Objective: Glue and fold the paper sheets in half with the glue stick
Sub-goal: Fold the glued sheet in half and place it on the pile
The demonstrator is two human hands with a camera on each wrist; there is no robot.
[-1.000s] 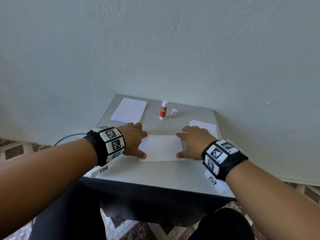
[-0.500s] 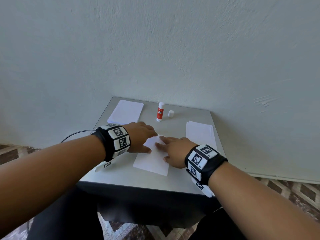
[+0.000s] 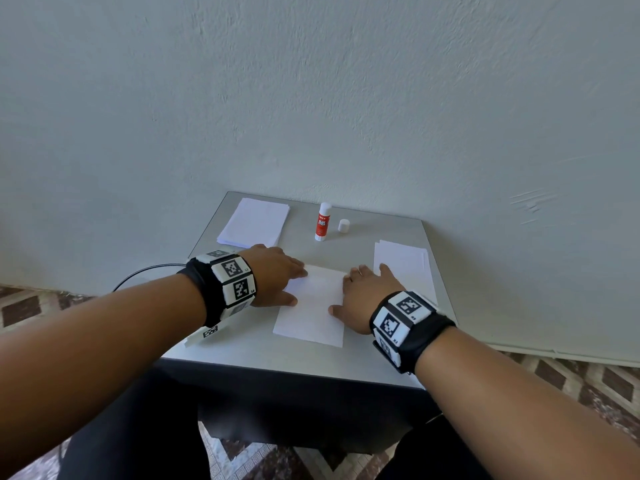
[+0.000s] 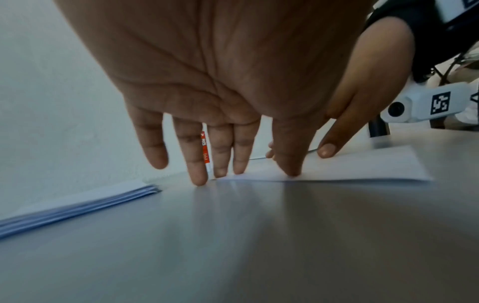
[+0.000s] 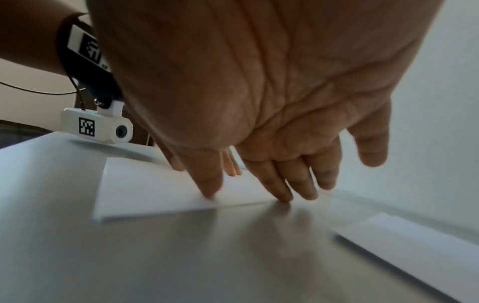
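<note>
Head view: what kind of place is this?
Likely a room corner at home, not a lab: a small grey table against a bare plastered wall, patterned tile floor, paper stacks and a glue stick.

1. Folded white sheet flat on the table centre, long side running near-far, slightly skewed. My left hand presses its left edge, my right hand its right edge, fingers straight.
2. Glue stick: red and white, upright, uncapped, far centre. Its white cap stands just right of it.
3. White paper stack at far left.
4. Second white pile at right, just beside my right hand.
</note>
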